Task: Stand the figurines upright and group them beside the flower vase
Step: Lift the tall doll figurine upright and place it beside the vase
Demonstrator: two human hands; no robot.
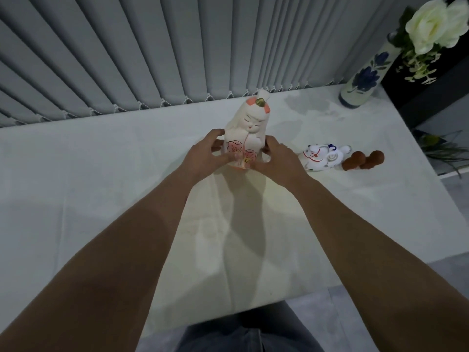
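Note:
A tall white doll figurine (250,125) with pink flowers on its robe stands upright at the middle of the white table (101,186). My left hand (205,156) grips its lower left side and my right hand (276,158) grips its lower right side. To the right, a white animal figurine (322,157) with red and blue markings lies on its side. Just beyond it lies a small brown figurine (363,160). The flower vase (365,74), cream with blue flowers and holding a white rose (436,24), stands at the back right corner.
Grey vertical blinds (152,52) run along the back edge of the table. A black cabinet (431,92) stands to the right behind the vase, with green leaves (441,148) below it. The table's right edge lies just past the brown figurine.

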